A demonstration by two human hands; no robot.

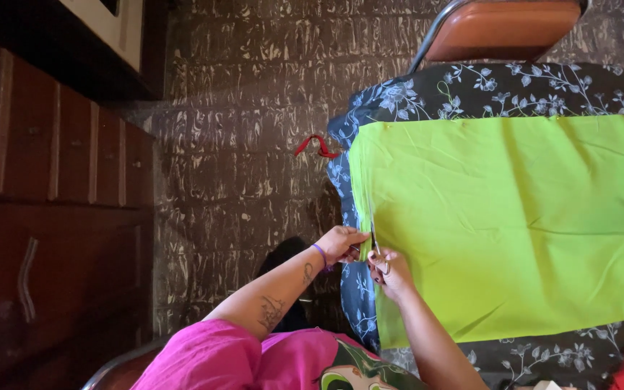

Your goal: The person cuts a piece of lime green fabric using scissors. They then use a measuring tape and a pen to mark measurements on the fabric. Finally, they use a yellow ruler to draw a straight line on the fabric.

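Cutting along the left edge of the lime-green fabric (514,217) is being carried out with a pair of scissors (375,245), the cloth being spread flat over a dark floral-print table cover (399,101). The narrow strip (364,224) being separated at the edge is being pinched and drawn taut by the left hand (342,242), whose fingers are being kept closed on that strip just beside the blades. The scissors are being gripped by the right hand (391,273), with fingers passed through the handle loops; the hand is being held clenched around the handles, and the blades appear nearly closed, though how far they are parted cannot be told at this size.

For a clean cut, as a judgement, the strip is best being kept under light, even tension, the blades being advanced in line with the edge and the main sheet being left undisturbed so that the strip width is being held constant. Puckering near the fold at the edge is being risked if the pull is being directed sideways.

Around the work, a red scrap (316,144) is being shown lying on the patterned floor (254,87) just off the table corner, a chair with a brown seat (503,29) is being shown at the far side, a dark wooden cabinet (52,180) is being shown at the left, and a pink garment (240,357) is being worn by the person.
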